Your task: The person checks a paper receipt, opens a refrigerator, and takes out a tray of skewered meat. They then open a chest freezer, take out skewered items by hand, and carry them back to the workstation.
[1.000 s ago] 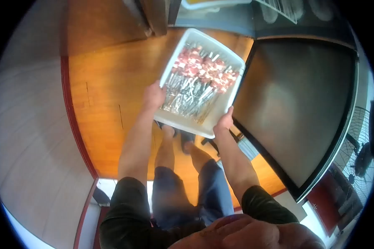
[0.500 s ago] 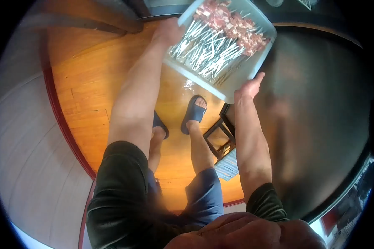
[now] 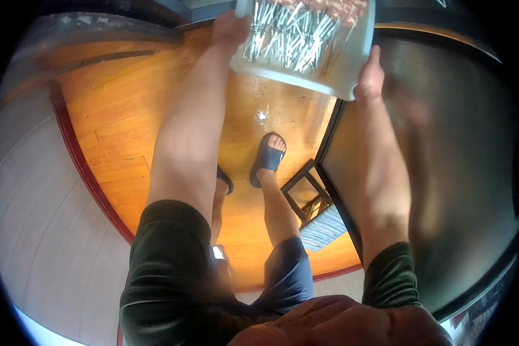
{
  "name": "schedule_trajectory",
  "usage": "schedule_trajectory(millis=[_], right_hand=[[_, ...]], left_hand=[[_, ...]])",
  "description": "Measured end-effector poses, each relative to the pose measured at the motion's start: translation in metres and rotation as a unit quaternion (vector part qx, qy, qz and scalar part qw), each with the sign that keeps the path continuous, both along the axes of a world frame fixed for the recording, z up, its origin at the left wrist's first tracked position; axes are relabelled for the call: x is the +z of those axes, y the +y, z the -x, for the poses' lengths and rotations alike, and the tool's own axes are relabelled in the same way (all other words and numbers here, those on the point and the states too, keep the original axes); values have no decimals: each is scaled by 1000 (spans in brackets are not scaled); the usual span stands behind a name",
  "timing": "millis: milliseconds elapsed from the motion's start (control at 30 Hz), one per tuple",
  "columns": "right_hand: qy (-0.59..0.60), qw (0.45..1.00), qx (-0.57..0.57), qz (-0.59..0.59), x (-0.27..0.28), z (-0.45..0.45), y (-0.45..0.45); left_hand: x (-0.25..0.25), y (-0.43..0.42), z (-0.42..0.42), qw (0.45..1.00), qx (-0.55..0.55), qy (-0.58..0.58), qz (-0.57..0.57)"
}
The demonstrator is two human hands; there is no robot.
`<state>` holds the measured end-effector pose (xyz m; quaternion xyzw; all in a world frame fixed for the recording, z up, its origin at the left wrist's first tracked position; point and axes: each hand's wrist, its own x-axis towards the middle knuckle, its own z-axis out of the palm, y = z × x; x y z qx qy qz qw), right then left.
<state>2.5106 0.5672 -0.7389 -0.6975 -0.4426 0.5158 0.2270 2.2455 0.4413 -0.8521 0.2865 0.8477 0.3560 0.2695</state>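
Observation:
A translucent white plastic bin [image 3: 297,80] is held out at arm's length at the top of the head view, its far end cut off by the frame edge. Inside lie many meat skewers [image 3: 297,37], the pale sticks pointing towards me and the reddish meat at the far side. My left hand [image 3: 232,30] grips the bin's left side, its fingers partly hidden. On the right side, near the close corner, my right hand [image 3: 371,78] supports the bin, with the thumb along the outside wall and the other fingers out of sight.
A large dark, shiny surface [image 3: 450,161] with a black edge fills the right. Beside its edge, a small folding stool [image 3: 308,190] with a striped blue seat stands on the wooden floor [image 3: 115,127]. My slippered feet are below. A grey panelled wall [image 3: 46,202] runs along the left.
The bin has moved farther away and turned so its near edge lies more level. My right hand has gone up and to the right with it; my left hand has shifted slightly upward.

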Motion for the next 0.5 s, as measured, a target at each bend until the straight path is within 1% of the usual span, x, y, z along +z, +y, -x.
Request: schedule_trajectory(millis=[33,67,100,133,167,200,233,267,300,333,367,400,467,500], right_hand=[[39,990,91,-99,7,-5,-24],[82,986,26,-145,-26,-22,-39],[42,988,-114,-99,-25,-12,-71],[77,980,-180,21,-25,-7,-95],[287,946,-120,91,-31,-12,-116],[333,925,-126,134,-33,-8,-113],[379,900,-128,170,-34,0,-101],[400,898,-111,147,-39,9,-80],[418,896,-90,125,-45,17,-52],[416,895,-100,123,-37,35,-48],[419,893,-112,119,-26,44,-57],[424,894,-87,119,-17,55,-39],[424,895,-42,135,-35,52,-63],[373,916,-16,146,-59,40,-57]], left_hand=[[-11,7,0,999,30,-9,-5],[3,11,-3,998,52,-39,-12],[18,15,-5,995,74,-67,-19],[15,14,-4,992,91,-87,-16],[8,9,-4,989,105,-104,-3],[-2,18,-10,990,101,-79,-53],[-21,26,-16,997,49,65,21],[-44,28,-28,974,-7,203,98],[-59,31,-38,926,-60,332,171],[-30,-4,-26,992,-61,113,5],[1,-39,-14,981,-34,-124,-144],[-21,-54,-25,984,-9,-69,-165],[-41,-168,-67,982,34,-47,-180],[-62,-219,-84,989,51,-96,-98]])
